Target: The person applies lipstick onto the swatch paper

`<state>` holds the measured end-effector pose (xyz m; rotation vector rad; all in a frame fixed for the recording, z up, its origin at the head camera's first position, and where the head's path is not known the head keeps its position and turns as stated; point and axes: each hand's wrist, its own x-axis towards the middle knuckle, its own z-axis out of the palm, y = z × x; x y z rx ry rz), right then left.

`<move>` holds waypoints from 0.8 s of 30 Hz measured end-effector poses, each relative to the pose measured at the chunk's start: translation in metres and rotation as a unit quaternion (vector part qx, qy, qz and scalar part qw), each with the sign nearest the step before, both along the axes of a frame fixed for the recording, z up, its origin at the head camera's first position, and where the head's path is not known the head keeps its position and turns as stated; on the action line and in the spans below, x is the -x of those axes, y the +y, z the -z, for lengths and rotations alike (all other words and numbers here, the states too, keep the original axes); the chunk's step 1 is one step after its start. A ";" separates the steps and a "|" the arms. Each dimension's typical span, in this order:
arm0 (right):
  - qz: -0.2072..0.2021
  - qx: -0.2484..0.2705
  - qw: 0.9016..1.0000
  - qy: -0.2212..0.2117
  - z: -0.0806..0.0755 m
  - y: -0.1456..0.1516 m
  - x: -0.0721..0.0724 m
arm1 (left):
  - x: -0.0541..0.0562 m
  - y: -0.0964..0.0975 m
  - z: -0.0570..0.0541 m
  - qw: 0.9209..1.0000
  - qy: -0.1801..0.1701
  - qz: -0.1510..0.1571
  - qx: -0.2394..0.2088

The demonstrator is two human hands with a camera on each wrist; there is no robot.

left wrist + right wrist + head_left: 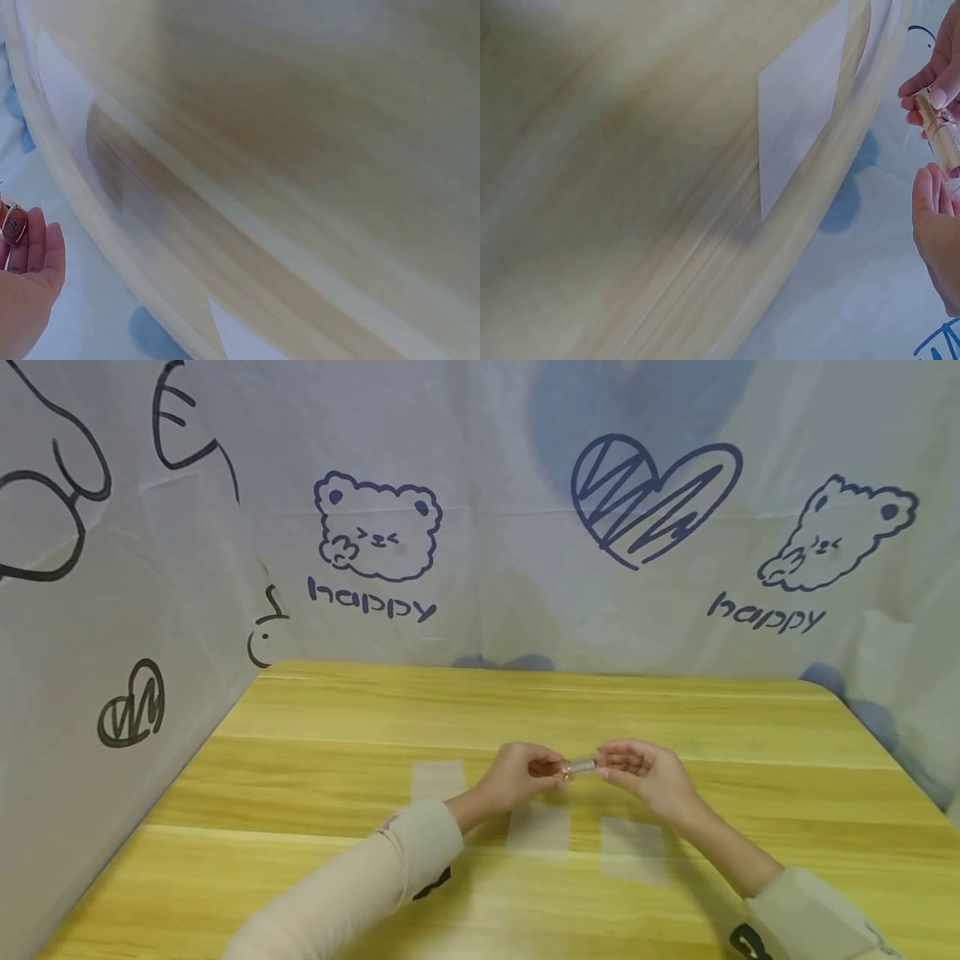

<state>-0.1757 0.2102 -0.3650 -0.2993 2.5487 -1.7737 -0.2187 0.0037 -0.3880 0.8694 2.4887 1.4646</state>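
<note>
A small shiny tube [580,767], gold-coloured with a clear part, lies level between two hands above the table. Its left end is pinched by my left hand [517,774] between thumb and fingers. My right hand [651,774] pinches the right end, with the other fingers curled beside it. In the right wrist view the gold tube [939,133] shows at the right edge between both hands, partly cut off. A round, copper-brown patterned end [15,224] appears by the fingers at the left edge of the left wrist view.
Three pale square sheets lie on the wood-grain table [337,710]: a left sheet [437,779], a middle sheet [538,833] and a right sheet [633,852]. A white cloth backdrop [495,568] with drawn hearts and bears stands behind the table and along its left side.
</note>
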 end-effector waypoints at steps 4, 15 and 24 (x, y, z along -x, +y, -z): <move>-0.023 -0.008 1.000 0.010 0.003 -0.002 -0.001 | -0.002 -0.008 -0.002 1.000 0.012 0.006 0.001; -0.070 -0.049 0.996 0.023 0.002 -0.007 -0.005 | -0.009 -0.023 -0.008 0.999 0.040 0.020 0.028; -0.087 -0.125 0.983 0.100 0.006 -0.021 -0.011 | -0.022 -0.035 -0.008 0.996 0.068 0.025 0.054</move>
